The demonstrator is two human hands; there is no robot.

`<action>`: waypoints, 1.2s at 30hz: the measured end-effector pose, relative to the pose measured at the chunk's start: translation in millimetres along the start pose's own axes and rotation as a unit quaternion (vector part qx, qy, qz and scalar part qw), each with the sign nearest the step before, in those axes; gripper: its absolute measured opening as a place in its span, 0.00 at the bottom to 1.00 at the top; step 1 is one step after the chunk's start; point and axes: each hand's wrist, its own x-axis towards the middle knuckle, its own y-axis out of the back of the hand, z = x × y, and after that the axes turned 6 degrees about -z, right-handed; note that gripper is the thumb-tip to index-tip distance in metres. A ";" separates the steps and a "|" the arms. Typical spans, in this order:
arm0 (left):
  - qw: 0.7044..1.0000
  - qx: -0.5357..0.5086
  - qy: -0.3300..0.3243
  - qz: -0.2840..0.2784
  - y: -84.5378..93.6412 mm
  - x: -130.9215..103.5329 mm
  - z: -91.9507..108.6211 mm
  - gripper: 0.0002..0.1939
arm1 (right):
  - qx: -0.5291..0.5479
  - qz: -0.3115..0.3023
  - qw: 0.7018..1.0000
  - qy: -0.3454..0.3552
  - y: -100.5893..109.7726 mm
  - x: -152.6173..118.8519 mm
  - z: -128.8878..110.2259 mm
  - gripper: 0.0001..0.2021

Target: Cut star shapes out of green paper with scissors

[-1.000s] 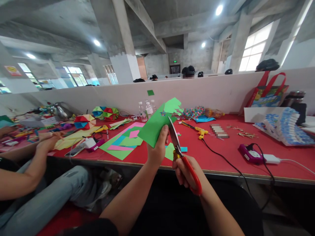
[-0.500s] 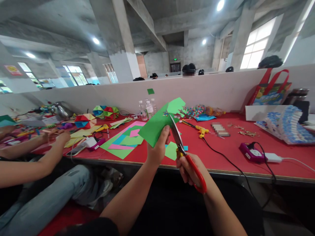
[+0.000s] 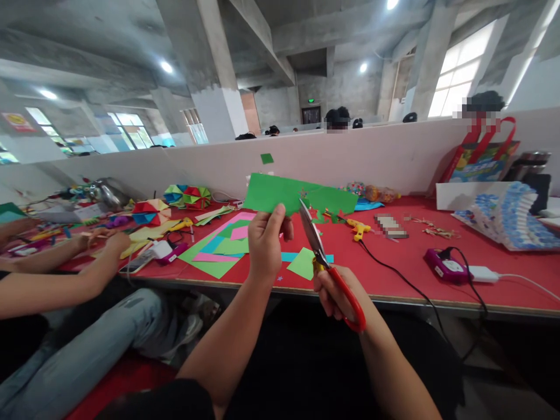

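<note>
- Green rectangular paper sheet (image 3: 280, 192), just the one, is held up above the red tabletop (image 3: 406, 268), ragged cutouts along its lower right edge.
- That sheet is pinched by the left hand (image 3: 266, 242), pretty much closed: thumb on the near face, lower edge gripped.
- One pair of red-handled metal scissors (image 3: 312, 233) is held in the right hand (image 3: 336, 291), fingers curled round the handles. Tips are seen overlapping the sheet; whether it's touched can't be told.
- One loose light-green paper piece (image 3: 301, 264) is left lying near the scissors. More pink, blue and green papers (image 3: 219, 248) are piled left of it, overlapping too much to be counted.
- Two yellow glue guns can be spotted, one on the right (image 3: 359, 228), one on the left (image 3: 184, 223).
- Two purple power sockets too, one per side: right (image 3: 446, 267), left (image 3: 172, 254).
- Three multicoloured folded-paper balls are parked on the left: two at the back (image 3: 196, 199), one nearer (image 3: 151, 212).
- One small green square (image 3: 266, 158) is seen against the white partition (image 3: 371, 151).
- One red-handled printed bag (image 3: 485, 160) is propped behind one blue-and-white folded-paper piece (image 3: 514, 216).
- Far left, two forearms of another person (image 3: 87, 280) are shown over the table.
</note>
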 end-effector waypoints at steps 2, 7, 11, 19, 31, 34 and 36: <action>0.999 0.027 0.004 -0.028 -1.6 -1.5 1.7 0.16 | 0.006 0.004 1.000 -0.008 -1.6 1.7 -0.1 0.22; 0.999 0.031 0.009 -0.033 -2.2 -2.6 -0.1 0.13 | 0.001 0.016 1.000 -0.007 -1.9 2.7 0.6 0.22; 0.999 0.041 0.008 -0.016 -1.8 -2.1 -1.6 0.13 | -0.002 0.014 1.000 -0.012 -1.0 2.5 1.8 0.23; 0.994 0.105 -0.035 -0.009 -0.2 -0.5 6.8 0.14 | 0.018 -0.025 1.000 -0.006 0.3 1.1 3.8 0.25; 0.990 0.124 -0.034 -0.048 6.6 5.8 16.5 0.13 | 0.036 -0.036 0.999 0.013 -3.2 -2.3 3.7 0.25; 0.995 0.082 -0.030 -0.040 3.8 2.7 10.6 0.12 | 0.040 -0.027 0.998 0.030 -6.9 -2.5 4.2 0.24; 0.997 0.067 -0.029 -0.038 2.6 1.0 7.5 0.11 | 0.035 -0.019 0.999 0.025 -8.4 -3.0 3.3 0.24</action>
